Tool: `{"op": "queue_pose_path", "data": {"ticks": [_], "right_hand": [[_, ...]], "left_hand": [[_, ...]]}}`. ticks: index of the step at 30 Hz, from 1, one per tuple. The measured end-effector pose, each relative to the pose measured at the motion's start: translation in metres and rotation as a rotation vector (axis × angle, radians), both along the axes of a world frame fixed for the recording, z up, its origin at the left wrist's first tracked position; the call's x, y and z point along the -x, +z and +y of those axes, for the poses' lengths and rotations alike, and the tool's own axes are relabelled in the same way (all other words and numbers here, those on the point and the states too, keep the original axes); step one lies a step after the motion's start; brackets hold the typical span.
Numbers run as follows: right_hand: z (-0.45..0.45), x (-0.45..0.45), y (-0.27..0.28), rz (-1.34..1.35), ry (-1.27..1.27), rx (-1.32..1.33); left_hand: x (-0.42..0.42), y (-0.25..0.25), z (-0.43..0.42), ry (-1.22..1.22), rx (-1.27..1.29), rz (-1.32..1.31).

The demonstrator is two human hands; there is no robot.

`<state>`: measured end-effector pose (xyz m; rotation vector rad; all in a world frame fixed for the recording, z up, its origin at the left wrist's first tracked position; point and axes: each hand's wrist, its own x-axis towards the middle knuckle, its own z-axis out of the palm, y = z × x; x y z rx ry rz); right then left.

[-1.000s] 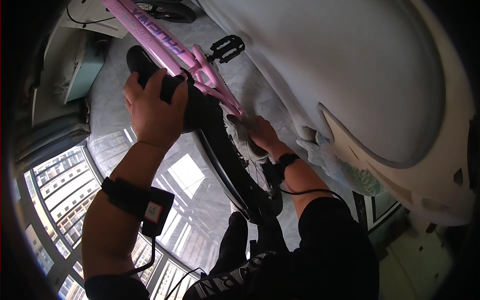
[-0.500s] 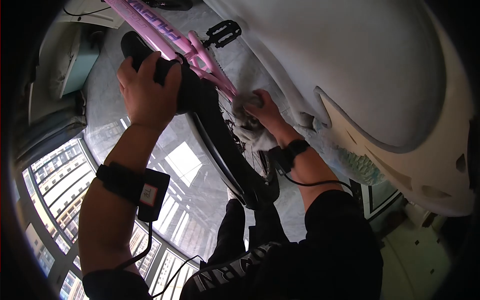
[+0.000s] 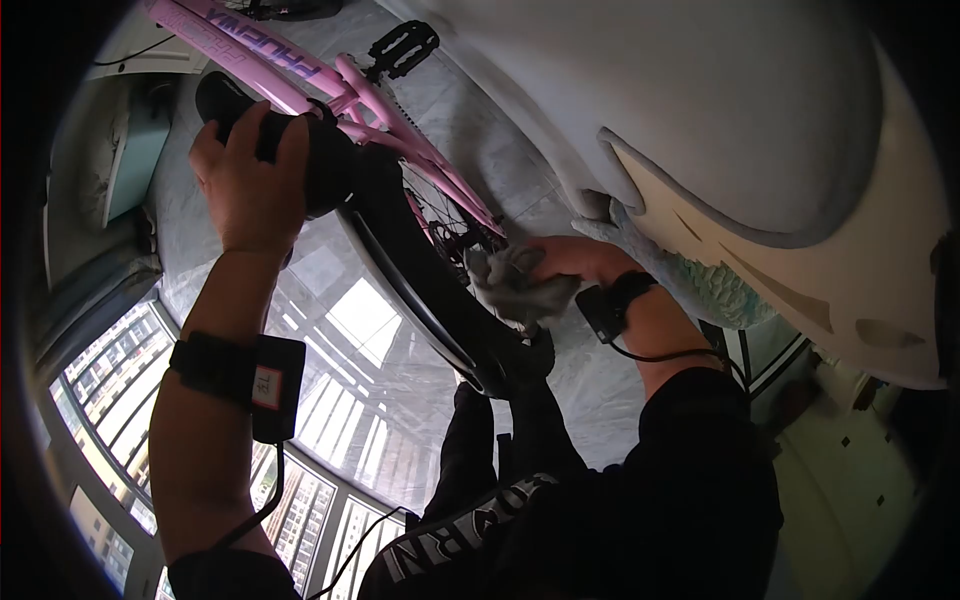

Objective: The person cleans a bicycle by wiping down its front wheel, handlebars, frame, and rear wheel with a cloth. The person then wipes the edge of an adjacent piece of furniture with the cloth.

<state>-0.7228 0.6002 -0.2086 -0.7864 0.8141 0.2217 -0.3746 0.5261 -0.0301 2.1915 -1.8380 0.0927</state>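
A pink bicycle (image 3: pixel 400 130) stands in front of me, its black saddle (image 3: pixel 325 165) near my left side. My left hand (image 3: pixel 250 185) is closed over the saddle with the fingers wrapped across it. A crumpled grey cloth (image 3: pixel 525 290) is bunched in my right hand (image 3: pixel 572 257), beside the rear wheel near its hub. The hand's fingers are partly hidden by the cloth. Between my hands the long black rear mudguard (image 3: pixel 420 290) curves down toward my legs and covers much of the wheel. A black pedal (image 3: pixel 403 48) shows beyond the frame.
On the right, a large grey and beige padded piece of furniture (image 3: pixel 760 150) stands close to the bicycle. Grey tiles (image 3: pixel 520 190) cover the floor. A pale green panel (image 3: pixel 137 165) and barred windows (image 3: pixel 115 375) are at the left. Cabled black devices are strapped to both forearms.
My right hand and the cloth have moved down and nearer to me along the rear wheel. The bicycle and my left hand on the saddle appear shifted left in view.
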Motion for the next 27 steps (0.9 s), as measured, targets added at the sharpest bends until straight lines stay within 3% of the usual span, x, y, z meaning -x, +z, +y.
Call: {"op": "queue_pose_path", "data": {"ticks": [1, 4, 7, 10, 13, 14, 17, 18, 21, 22, 26, 27], "right_hand": [[-0.003, 0.007, 0.005, -0.009, 0.107, 0.039], [0.025, -0.009, -0.006, -0.234, -0.482, 0.004], [0.077, -0.087, -0.039, -0.032, -0.438, 0.768], [0.074, -0.084, -0.046, 0.019, -0.539, 0.741], [0.061, -0.076, -0.044, 0.304, -0.411, 0.598], [0.054, -0.075, -0.044, 0.246, -0.376, 0.688], [0.029, -0.081, -0.048, 0.432, -0.202, 0.723], [0.012, -0.086, -0.003, 0.492, -0.285, 0.737], [-0.008, -0.104, 0.014, 0.205, -0.375, 1.029], [0.005, -0.116, -0.014, 0.277, -0.410, 1.220], [0.009, -0.115, -0.034, 0.373, -0.190, 1.232], [0.006, -0.105, -0.038, 0.306, -0.154, 1.076]], "left_hand": [[0.000, 0.000, 0.001, -0.001, 0.004, -0.004], [0.004, 0.002, 0.000, 0.014, -0.002, 0.017], [0.000, -0.002, 0.000, -0.006, 0.014, -0.013], [-0.005, -0.004, -0.001, -0.022, 0.019, -0.005], [-0.002, -0.002, -0.001, -0.001, 0.017, 0.000], [-0.002, -0.001, -0.001, -0.002, 0.016, -0.006], [-0.002, -0.001, -0.001, -0.002, 0.011, -0.022], [-0.002, -0.001, -0.002, 0.000, 0.013, -0.028], [0.001, 0.002, 0.000, 0.014, -0.005, -0.022], [0.003, 0.003, -0.001, 0.021, -0.009, -0.017], [0.003, 0.002, 0.002, 0.029, 0.009, 0.009], [0.003, 0.003, 0.002, 0.023, 0.009, 0.002]]}}
